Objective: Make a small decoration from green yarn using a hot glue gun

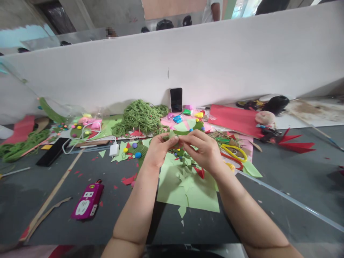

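Observation:
My left hand (158,150) and my right hand (201,148) meet above the table's middle, fingers pinched together on a small green paper piece (176,135) held between them. Beneath them lies a cut light-green paper sheet (188,190) with jagged scraps and a red paper bit (200,172). A green craft piece dotted with coloured pom-poms (134,150) lies just left of my left hand. Yellow-handled scissors (235,151) rest to the right of my right hand.
A heap of green yarn (141,116) and an upright phone (176,99) stand against the white partition (242,61). A white charger (114,149), a black phone (52,152), a pink power strip (87,201), a red paper sheet (233,120) and wooden strips lie around.

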`<state>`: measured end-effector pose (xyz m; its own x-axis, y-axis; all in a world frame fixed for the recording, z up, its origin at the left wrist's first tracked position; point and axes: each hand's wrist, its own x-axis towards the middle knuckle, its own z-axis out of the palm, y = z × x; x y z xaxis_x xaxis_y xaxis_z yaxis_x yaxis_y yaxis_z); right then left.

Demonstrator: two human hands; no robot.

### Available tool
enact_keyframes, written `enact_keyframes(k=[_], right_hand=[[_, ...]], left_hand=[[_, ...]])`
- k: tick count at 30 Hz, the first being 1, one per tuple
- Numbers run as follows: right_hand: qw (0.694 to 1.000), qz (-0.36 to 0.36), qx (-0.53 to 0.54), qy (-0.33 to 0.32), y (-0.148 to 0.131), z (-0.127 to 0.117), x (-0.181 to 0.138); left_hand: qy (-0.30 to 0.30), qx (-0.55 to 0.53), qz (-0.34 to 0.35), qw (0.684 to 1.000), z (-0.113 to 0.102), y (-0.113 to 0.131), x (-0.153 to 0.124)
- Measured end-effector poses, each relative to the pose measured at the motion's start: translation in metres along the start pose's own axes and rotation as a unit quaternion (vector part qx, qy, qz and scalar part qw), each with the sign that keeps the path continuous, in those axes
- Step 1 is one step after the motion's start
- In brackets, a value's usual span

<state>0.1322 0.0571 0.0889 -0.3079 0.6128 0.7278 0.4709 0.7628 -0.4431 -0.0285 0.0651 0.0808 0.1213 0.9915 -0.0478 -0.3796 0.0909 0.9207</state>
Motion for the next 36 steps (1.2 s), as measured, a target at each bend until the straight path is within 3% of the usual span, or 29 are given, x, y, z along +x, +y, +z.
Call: enact_keyframes(k=[11, 19, 28, 36], right_hand=[[0.998, -0.004, -0.053, -0.039, 0.003, 0.001, -0.002], [1.000, -0.013, 0.003, 0.004, -0.001, 0.001, -0.002], [0.987, 0.112, 0.116, -0.025, -0.006, -0.007, 0.004], [0.919, 0.267, 0.270, -0.107, -0.004, -0.018, 0.008]], left_hand=[[0.060, -0.058, 0.022, 0.996, 0.012, -0.001, -0.002], [0.089, -0.093, 0.023, 0.991, 0.015, 0.002, -0.003], [0.033, -0.055, 0.032, 0.997, 0.013, 0.003, -0.005], [-0.011, 0.015, 0.040, 0.999, 0.008, 0.001, -0.006]])
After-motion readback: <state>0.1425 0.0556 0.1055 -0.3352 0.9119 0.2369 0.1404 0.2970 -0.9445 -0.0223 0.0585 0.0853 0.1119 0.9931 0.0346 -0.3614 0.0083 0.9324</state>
